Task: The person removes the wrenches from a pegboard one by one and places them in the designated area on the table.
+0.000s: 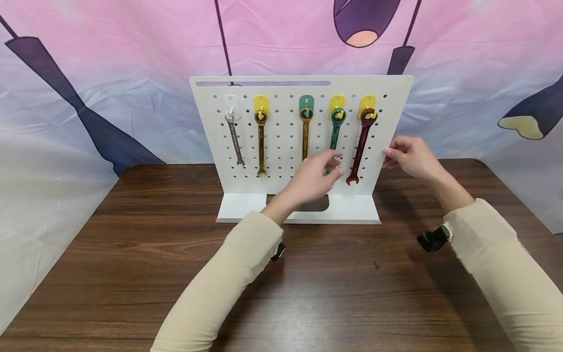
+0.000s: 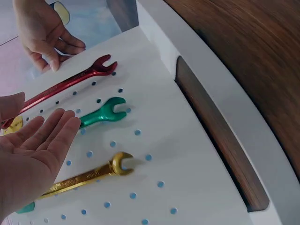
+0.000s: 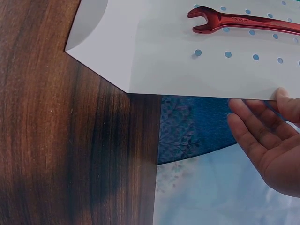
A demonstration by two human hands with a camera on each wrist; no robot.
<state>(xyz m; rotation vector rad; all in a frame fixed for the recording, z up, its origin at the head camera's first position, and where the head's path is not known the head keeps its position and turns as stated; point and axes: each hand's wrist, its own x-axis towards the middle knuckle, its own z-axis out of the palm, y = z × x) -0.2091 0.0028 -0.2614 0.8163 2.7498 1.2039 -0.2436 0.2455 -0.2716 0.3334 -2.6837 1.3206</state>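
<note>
The left hand [image 1: 314, 178], fingers straight and holding nothing, hovers over the green metal wrench [image 1: 335, 132], hiding its lower end. At three o'clock, the right hand [image 1: 411, 156], fingers relaxed, touches the right edge of the white perforated pegboard stand [image 1: 396, 98], beside the red metal wrench [image 1: 361, 146].

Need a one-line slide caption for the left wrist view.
Open left hand hovers beside the green wrench, between red wrench and gold wrench on the white pegboard.
</note>
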